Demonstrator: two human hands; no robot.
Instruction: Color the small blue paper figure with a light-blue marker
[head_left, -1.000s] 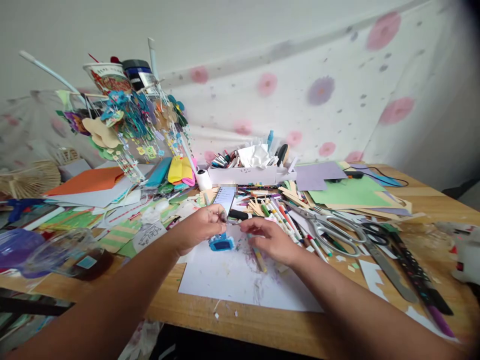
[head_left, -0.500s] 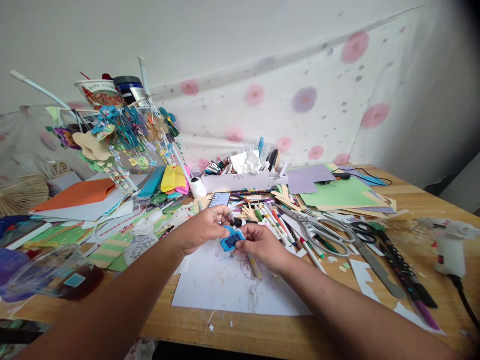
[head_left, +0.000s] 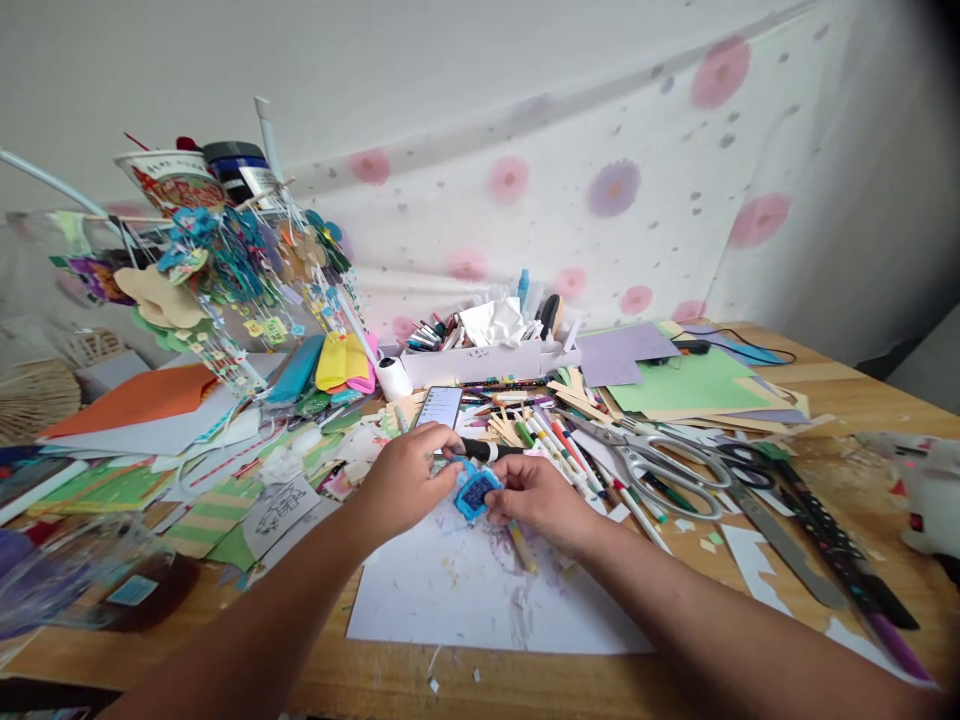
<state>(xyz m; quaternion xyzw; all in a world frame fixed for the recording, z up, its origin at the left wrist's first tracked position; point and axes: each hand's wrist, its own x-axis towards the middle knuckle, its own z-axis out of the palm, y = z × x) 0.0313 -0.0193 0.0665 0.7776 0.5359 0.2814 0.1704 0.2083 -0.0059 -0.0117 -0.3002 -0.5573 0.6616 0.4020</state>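
A small blue paper cutout with a dark blue centre is pinched between both hands above a smudged white sheet. My left hand grips its upper left edge, fingers closed. From the right, my right hand holds the opposite edge between thumb and fingers. Just behind the cutout is a black marker; whether the left fingers touch it I cannot tell. Under my right hand, a yellowish stick lies on the sheet.
Silver scissors, several markers and a phone lie beyond the hands. At the right edge stands a white glue gun. Clear plastic cups are at left, below a rack of hanging paper cutouts.
The cutout has turned in my fingers, so its dark centre faces me more fully. Both hands still hold it. The camera view has shifted slightly.
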